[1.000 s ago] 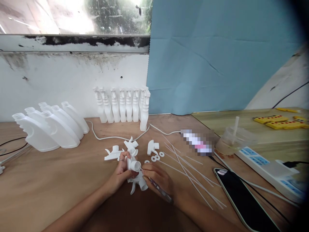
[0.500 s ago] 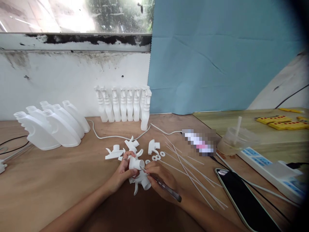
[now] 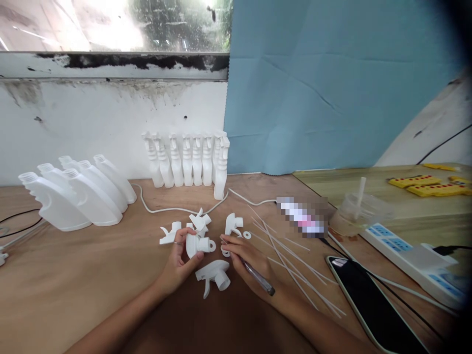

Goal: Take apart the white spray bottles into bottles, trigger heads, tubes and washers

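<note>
My left hand is closed around a white trigger spray head, its round collar facing right. At the mouth of that collar is a small white ring. My right hand grips a pen with a clear, dark-tinted barrel. Its tip lies by my fingertips, close to a white washer partly hidden by them. Another washer lies behind the hand. One spray head rests on the table just in front of the held one; several others lie behind.
Thin white tubes are spread right of my right hand. Beyond them are a phone, a power strip and a plastic cup. Open white bottles stand back left. Bottles with spray heads line the wall. A white cable crosses the table.
The pen tip has come away from the collar's mouth toward the washers on the right. My left hand has shifted slightly left, turning the spray head; a ring now shows at its mouth.
</note>
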`<control>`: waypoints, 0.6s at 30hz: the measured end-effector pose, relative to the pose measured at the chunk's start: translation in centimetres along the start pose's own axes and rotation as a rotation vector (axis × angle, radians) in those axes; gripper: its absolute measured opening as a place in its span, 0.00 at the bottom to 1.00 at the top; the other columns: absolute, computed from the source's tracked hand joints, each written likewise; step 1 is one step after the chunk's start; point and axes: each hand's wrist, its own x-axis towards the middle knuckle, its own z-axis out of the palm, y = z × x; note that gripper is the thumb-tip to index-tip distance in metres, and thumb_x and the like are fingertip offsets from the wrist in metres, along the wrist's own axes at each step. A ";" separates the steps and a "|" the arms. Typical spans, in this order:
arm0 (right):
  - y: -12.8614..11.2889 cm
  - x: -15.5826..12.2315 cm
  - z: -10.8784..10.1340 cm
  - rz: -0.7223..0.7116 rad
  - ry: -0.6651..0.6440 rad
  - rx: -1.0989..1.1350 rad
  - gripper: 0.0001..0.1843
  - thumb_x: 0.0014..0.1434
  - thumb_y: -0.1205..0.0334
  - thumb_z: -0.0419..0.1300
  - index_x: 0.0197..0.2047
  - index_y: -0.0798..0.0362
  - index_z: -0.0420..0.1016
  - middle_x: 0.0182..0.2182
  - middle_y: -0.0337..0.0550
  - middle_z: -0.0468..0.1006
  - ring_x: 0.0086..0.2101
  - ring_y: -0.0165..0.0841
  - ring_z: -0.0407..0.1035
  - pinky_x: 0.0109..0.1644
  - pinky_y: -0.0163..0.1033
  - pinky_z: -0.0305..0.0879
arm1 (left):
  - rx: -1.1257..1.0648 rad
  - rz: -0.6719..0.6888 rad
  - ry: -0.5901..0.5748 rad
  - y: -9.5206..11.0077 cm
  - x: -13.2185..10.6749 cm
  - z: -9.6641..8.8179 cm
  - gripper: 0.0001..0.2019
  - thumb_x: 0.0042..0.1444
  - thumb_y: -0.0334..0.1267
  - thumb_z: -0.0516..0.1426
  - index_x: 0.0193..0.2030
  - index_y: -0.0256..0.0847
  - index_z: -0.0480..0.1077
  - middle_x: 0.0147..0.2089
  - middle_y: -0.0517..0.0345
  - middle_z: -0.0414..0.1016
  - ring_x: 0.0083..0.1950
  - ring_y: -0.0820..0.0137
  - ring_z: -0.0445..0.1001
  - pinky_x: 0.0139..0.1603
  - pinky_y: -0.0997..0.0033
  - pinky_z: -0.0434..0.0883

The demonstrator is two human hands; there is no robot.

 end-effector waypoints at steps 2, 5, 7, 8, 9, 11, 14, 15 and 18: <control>0.4 0.1 -0.5 0.052 0.020 -0.009 0.16 0.61 0.73 0.52 0.48 0.49 0.74 0.51 0.46 0.75 0.49 0.35 0.72 0.55 0.42 0.68 | 0.089 0.041 0.014 -0.1 0.1 -1.0 0.19 0.58 0.42 0.58 0.52 0.47 0.54 0.42 0.59 0.64 0.37 0.71 0.64 0.40 0.73 0.62; 0.5 0.3 -1.4 0.138 0.051 -0.003 0.14 0.61 0.71 0.53 0.46 0.49 0.75 0.49 0.46 0.76 0.50 0.37 0.71 0.56 0.43 0.66 | 0.166 0.064 0.057 -0.2 0.3 -2.2 0.20 0.58 0.43 0.58 0.53 0.47 0.55 0.41 0.59 0.64 0.37 0.71 0.63 0.40 0.73 0.62; 0.2 0.4 -1.6 0.213 0.049 0.047 0.12 0.63 0.69 0.52 0.44 0.49 0.75 0.49 0.46 0.76 0.50 0.37 0.70 0.55 0.43 0.67 | 0.158 0.055 0.089 -0.2 0.3 -2.4 0.19 0.57 0.44 0.58 0.52 0.47 0.55 0.39 0.60 0.64 0.37 0.71 0.63 0.40 0.74 0.61; 0.0 0.5 -1.6 0.246 0.038 0.084 0.12 0.64 0.68 0.52 0.44 0.49 0.75 0.49 0.46 0.76 0.50 0.37 0.71 0.54 0.42 0.68 | 0.142 0.045 0.093 -0.1 0.3 -2.2 0.19 0.58 0.44 0.58 0.52 0.47 0.55 0.39 0.60 0.64 0.36 0.71 0.63 0.39 0.74 0.61; -0.1 0.5 -1.5 0.267 0.027 0.120 0.12 0.64 0.67 0.51 0.45 0.48 0.75 0.50 0.46 0.75 0.49 0.36 0.71 0.52 0.41 0.69 | 0.124 0.035 0.087 -0.1 0.3 -2.0 0.19 0.58 0.44 0.58 0.52 0.47 0.55 0.39 0.60 0.64 0.36 0.71 0.62 0.39 0.74 0.61; -0.3 0.5 -1.0 0.270 0.003 0.156 0.13 0.65 0.66 0.50 0.47 0.48 0.74 0.52 0.46 0.73 0.48 0.36 0.71 0.50 0.40 0.70 | 0.096 0.024 0.052 0.0 0.1 -1.4 0.19 0.58 0.44 0.58 0.51 0.47 0.54 0.39 0.60 0.64 0.35 0.72 0.62 0.39 0.74 0.61; -0.2 0.3 -0.4 0.160 -0.037 0.107 0.14 0.65 0.68 0.49 0.49 0.48 0.72 0.49 0.46 0.75 0.46 0.34 0.72 0.50 0.39 0.70 | 0.066 0.013 -0.017 0.0 -0.2 -0.7 0.18 0.59 0.43 0.57 0.51 0.47 0.53 0.40 0.60 0.64 0.36 0.73 0.62 0.39 0.74 0.61; -0.1 0.2 -0.2 0.108 -0.056 0.072 0.14 0.65 0.69 0.49 0.49 0.48 0.71 0.45 0.45 0.76 0.44 0.34 0.73 0.49 0.39 0.70 | 0.060 0.007 -0.034 0.0 -0.2 -0.6 0.18 0.59 0.42 0.57 0.51 0.47 0.53 0.41 0.60 0.64 0.36 0.73 0.62 0.39 0.74 0.62; -0.1 -0.1 0.0 -0.032 -0.090 -0.052 0.16 0.63 0.70 0.54 0.52 0.48 0.68 0.38 0.44 0.77 0.38 0.34 0.72 0.44 0.39 0.71 | 0.015 -0.011 -0.090 0.0 -0.4 -0.3 0.18 0.59 0.41 0.57 0.52 0.47 0.52 0.42 0.59 0.64 0.38 0.72 0.63 0.39 0.73 0.63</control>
